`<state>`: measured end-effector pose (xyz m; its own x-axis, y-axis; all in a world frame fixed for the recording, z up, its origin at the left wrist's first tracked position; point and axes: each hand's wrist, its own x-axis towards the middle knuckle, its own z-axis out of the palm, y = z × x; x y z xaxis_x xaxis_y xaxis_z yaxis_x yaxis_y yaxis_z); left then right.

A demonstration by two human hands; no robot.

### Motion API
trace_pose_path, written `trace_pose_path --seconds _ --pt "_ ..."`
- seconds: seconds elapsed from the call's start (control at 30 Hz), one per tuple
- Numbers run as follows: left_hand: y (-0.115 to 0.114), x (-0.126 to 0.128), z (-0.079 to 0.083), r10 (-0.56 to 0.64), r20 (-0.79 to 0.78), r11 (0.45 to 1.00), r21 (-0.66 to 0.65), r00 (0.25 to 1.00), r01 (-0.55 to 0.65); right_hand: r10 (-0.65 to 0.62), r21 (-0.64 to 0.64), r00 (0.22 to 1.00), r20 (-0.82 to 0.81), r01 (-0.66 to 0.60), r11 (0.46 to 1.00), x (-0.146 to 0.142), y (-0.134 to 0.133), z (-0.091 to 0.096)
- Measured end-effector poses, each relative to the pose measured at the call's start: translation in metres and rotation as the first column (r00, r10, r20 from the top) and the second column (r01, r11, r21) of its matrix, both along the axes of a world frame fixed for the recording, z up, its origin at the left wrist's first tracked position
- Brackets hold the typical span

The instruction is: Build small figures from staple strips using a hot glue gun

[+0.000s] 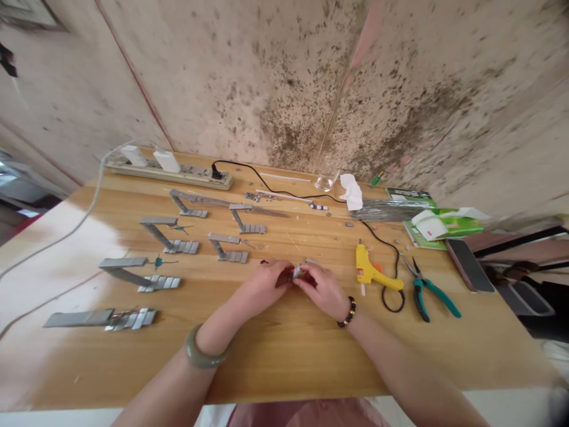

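My left hand (268,283) and my right hand (325,292) meet at the middle of the wooden table, fingers pinched. Between their fingertips is a small grey piece (297,271); its exact kind is too small to make out, and the fingers partly cover it. To the left stand several grey bent, Z-shaped pieces with segmented bases, among them a nearer one (127,276) and one closest to my left hand (224,239). A flat grey strip with a segmented end (80,319) lies at the front left.
Right of my hands lie a yellow glue gun (367,265), a black ring (393,299) and teal-handled pliers (438,296). Further back are a bundle of grey wires (386,210), a green tissue pack (462,227), a phone (470,265) and a power strip (195,174) with cords.
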<state>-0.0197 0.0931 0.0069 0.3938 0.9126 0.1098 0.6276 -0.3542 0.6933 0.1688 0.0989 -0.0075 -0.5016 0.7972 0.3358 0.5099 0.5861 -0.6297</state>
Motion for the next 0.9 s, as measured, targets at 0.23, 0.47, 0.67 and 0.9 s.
trace_pose_path --seconds 0.23,0.47,0.67,0.9 --pt "-0.0001 0.0003 0.0035 -0.011 -0.029 1.000 0.009 1.000 0.011 0.016 0.036 0.999 -0.030 -0.015 0.999 -0.0002 0.0004 -0.0005" --pt "0.0022 -0.0001 0.0011 -0.069 -0.035 0.992 0.103 0.997 0.072 0.024 0.028 0.999 -0.045 -0.023 0.999 -0.0011 0.0008 0.0031" --pt "0.0028 0.0001 -0.0001 -0.073 -0.052 0.989 0.127 0.996 0.079 0.019 0.045 0.999 -0.039 -0.017 0.999 -0.0008 0.0009 0.0010" --pt "0.0027 0.0000 -0.0019 -0.061 -0.059 0.990 0.123 0.996 0.068 0.021 0.036 0.999 -0.042 -0.020 0.999 -0.0009 0.0011 -0.0007"
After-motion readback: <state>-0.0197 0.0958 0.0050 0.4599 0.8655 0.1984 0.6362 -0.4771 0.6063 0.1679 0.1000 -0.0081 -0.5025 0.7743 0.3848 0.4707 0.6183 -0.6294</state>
